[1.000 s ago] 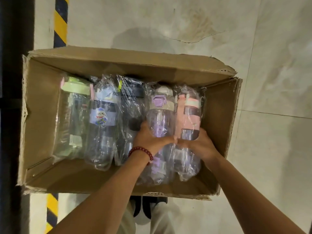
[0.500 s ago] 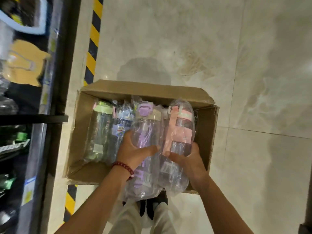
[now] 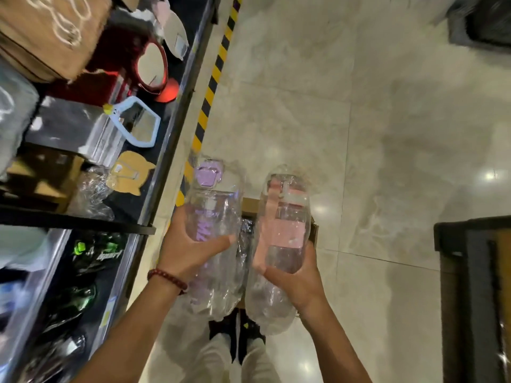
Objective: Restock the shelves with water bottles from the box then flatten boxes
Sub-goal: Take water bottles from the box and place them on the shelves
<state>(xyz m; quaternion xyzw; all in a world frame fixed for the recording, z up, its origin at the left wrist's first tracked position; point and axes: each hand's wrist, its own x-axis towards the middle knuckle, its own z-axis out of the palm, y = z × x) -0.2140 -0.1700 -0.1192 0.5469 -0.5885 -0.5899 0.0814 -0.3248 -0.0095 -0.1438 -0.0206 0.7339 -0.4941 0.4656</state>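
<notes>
My left hand grips a clear water bottle with a purple lid, wrapped in clear plastic. My right hand grips a clear bottle with a pink lid and pink strap, also in plastic wrap. Both bottles are held up side by side in front of me, lids pointing away. The cardboard box lies on the floor below and is mostly hidden behind the bottles; only a strip of its rim and some wrapped contents show between them.
A black shelving unit stands on my left, holding small mirrors, a brown box and dark green goods on the lower level. Yellow-black tape runs along its base. A dark fixture stands at right. Marble floor lies ahead.
Both hands have lifted the purple and pink bottles up out of the box. The view has risen and turned toward the shelves on the left.
</notes>
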